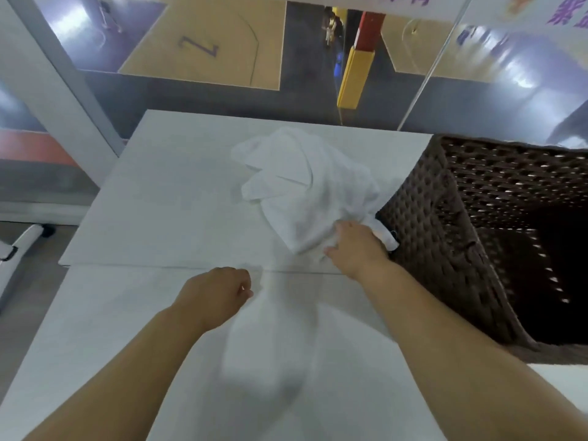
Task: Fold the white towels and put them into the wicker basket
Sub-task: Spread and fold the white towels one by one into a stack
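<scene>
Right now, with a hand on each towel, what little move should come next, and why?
Probably the left hand should pull its towel clear toward the person and spread it flat on the table. It hangs bunched and blurred from that grip, unfolded, while the right hand holds the crumpled pile beside the basket, whose visible inside shows no towels.

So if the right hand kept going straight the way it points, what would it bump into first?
The right hand points up and away across the table, and it already touches the crumpled white towel. Pushing on, it would probably press deeper into that towel, with the wicker basket staying beside it.
</scene>
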Motion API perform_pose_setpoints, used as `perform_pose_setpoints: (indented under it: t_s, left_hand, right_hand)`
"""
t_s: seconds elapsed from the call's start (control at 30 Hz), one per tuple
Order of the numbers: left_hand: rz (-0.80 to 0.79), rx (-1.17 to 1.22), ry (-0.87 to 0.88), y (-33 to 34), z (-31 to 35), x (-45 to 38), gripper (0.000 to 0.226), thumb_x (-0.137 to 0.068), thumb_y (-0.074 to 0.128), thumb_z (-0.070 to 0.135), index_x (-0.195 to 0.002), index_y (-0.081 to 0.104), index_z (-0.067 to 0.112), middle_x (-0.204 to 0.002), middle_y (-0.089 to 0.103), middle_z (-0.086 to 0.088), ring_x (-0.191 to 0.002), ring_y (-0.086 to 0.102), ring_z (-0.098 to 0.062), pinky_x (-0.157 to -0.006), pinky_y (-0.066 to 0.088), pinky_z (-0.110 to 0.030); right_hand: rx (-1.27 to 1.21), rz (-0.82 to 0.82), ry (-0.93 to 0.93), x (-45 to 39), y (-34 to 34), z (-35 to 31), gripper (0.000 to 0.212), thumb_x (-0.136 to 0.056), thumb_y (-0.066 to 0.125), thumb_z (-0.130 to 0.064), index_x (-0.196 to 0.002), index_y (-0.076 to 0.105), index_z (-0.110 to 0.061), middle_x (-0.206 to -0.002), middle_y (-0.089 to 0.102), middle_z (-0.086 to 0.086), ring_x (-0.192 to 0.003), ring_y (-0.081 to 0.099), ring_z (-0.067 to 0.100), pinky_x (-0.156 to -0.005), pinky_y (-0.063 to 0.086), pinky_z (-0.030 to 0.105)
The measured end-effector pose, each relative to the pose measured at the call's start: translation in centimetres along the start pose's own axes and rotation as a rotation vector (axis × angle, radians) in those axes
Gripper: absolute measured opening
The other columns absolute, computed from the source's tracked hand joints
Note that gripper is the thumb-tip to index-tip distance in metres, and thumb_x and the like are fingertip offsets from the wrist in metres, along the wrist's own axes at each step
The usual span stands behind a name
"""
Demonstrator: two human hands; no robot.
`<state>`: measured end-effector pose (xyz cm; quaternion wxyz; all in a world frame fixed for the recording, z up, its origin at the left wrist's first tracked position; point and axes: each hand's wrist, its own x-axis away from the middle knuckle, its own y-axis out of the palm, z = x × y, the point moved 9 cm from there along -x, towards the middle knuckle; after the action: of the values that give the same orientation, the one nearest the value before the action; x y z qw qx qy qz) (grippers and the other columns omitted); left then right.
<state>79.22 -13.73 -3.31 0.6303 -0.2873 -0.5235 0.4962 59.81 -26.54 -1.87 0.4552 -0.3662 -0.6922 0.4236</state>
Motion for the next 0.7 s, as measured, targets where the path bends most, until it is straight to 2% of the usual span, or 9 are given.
perform_pose_setpoints:
  t_s: [0.1, 0.2, 0.27, 0.33, 0.43, 0.53, 0.6, 0.7]
  left_hand:
    - [0.026, 0.017, 0.043, -0.8, -0.7, -2.7, 0.014, -0.096, 0.043, 0.041, -0.096, 0.054, 0.031, -0.100, 0.059, 0.013, -0.091, 0.056, -0.010, -0.079, 0.047, -0.028]
    - [0.028, 0.022, 0.070, -0.7, -1.4, -4.5, 0.014, -0.096, 0.043, 0.041, -0.099, 0.053, 0.032, -0.097, 0.054, 0.015, -0.094, 0.054, -0.009, -0.074, 0.041, -0.025]
    - [0.047, 0.032, 0.090, -0.7, -1.6, -5.5, 0.020, -0.096, 0.044, 0.040, -0.111, 0.053, 0.031, -0.104, 0.050, 0.015, -0.103, 0.053, -0.009, -0.078, 0.041, -0.024]
    - [0.078, 0.057, 0.104, -0.5, -1.8, -6.4, 0.029, -0.097, 0.044, 0.037, -0.124, 0.050, 0.030, -0.122, 0.049, 0.013, -0.117, 0.046, -0.011, -0.090, 0.041, -0.025]
    - [0.151, 0.102, 0.145, -0.4, -1.6, -7.3, 0.037, -0.096, 0.050, 0.026, -0.132, 0.049, 0.021, -0.137, 0.046, 0.006, -0.130, 0.037, -0.020, -0.102, 0.039, -0.033]
    - [0.211, 0.095, 0.236, 0.2, -0.9, -7.4, 0.042, -0.093, 0.056, 0.019, -0.134, 0.051, 0.013, -0.140, 0.048, -0.003, -0.135, 0.036, -0.031, -0.103, 0.041, -0.047]
    - [0.131, 0.102, 0.219, 1.6, -0.8, -6.9, 0.045, -0.098, 0.047, 0.023, -0.142, 0.040, 0.016, -0.150, 0.036, 0.002, -0.143, 0.023, -0.024, -0.112, 0.030, -0.040]
    - [0.069, 0.088, 0.181, 3.6, -1.4, -4.9, 0.046, -0.101, 0.036, 0.030, -0.146, 0.032, 0.022, -0.154, 0.026, 0.009, -0.144, 0.021, -0.015, -0.114, 0.021, -0.030]
  right_hand:
    - [-0.038, 0.080, 0.056, -4.2, -1.0, 0.8, 0.061, -0.094, 0.050, -0.041, -0.144, 0.026, -0.017, -0.147, 0.029, 0.004, -0.135, 0.027, 0.027, -0.106, 0.033, 0.043]
    - [-0.060, -0.011, 0.071, -6.8, 1.5, 1.7, 0.064, -0.095, 0.045, -0.043, -0.149, 0.015, -0.023, -0.155, 0.016, -0.001, -0.144, 0.009, 0.024, -0.112, 0.025, 0.044]
    - [-0.095, -0.047, 0.041, -7.5, 3.5, 1.6, 0.057, -0.094, 0.044, -0.041, -0.145, 0.023, -0.026, -0.153, 0.023, -0.001, -0.141, 0.014, 0.023, -0.109, 0.031, 0.045]
    - [-0.124, -0.023, 0.006, -7.0, 4.5, 1.1, 0.055, -0.092, 0.047, -0.040, -0.143, 0.028, -0.029, -0.150, 0.028, -0.004, -0.138, 0.020, 0.021, -0.108, 0.033, 0.043]
    - [-0.104, -0.015, -0.070, -4.8, 5.3, 0.0, 0.056, -0.093, 0.051, -0.040, -0.145, 0.032, -0.028, -0.149, 0.031, -0.007, -0.137, 0.023, 0.020, -0.112, 0.026, 0.036]
    - [-0.131, -0.009, -0.178, -1.5, 6.1, -1.4, 0.051, -0.094, 0.055, -0.034, -0.142, 0.041, -0.027, -0.147, 0.037, -0.009, -0.136, 0.027, 0.018, -0.112, 0.019, 0.024]
    - [-0.181, -0.042, -0.214, 0.8, 7.0, -2.2, 0.049, -0.094, 0.056, -0.027, -0.141, 0.043, -0.029, -0.147, 0.038, -0.011, -0.133, 0.028, 0.014, -0.108, 0.013, 0.014]
    - [-0.254, -0.110, -0.216, 3.8, 8.3, -3.0, 0.047, -0.095, 0.053, -0.020, -0.139, 0.044, -0.033, -0.145, 0.039, -0.015, -0.131, 0.031, 0.010, -0.106, 0.017, 0.013]
